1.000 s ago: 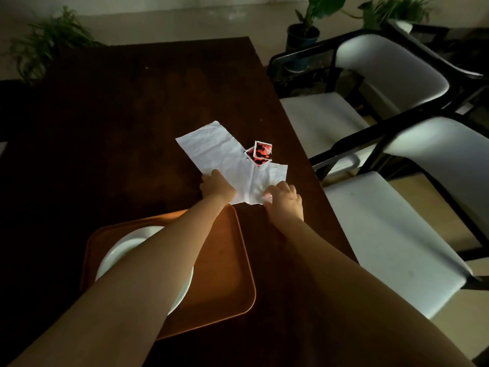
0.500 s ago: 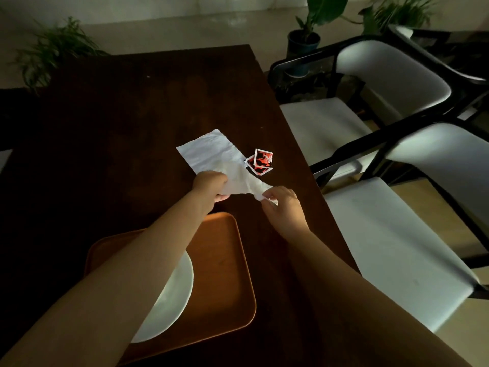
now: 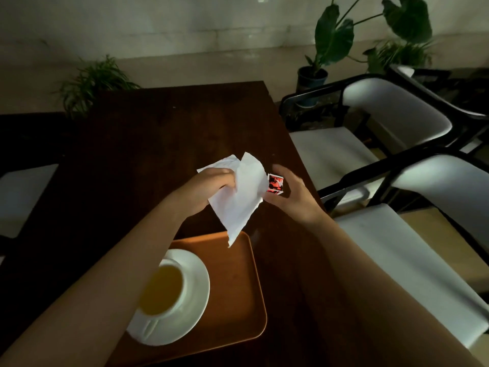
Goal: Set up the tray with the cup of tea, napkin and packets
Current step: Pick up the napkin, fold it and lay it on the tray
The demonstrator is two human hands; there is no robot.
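White napkin [image 3: 239, 197] bunched in my left hand [image 3: 203, 189], lifted to carry over tray [image 3: 238, 274] | right hand [image 3: 291, 197] spread by packets [image 3: 275, 183], seemingly ungripped

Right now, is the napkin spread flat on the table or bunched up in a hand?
Bunched up. The napkin is lifted off the table, crumpled in the left hand, one corner hanging over the tray.

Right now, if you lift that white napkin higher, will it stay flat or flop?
Probably flop: the napkin already droops, creased, from the left hand. It looks thin and light, so it may flutter. The loose corner hangs over the tray.
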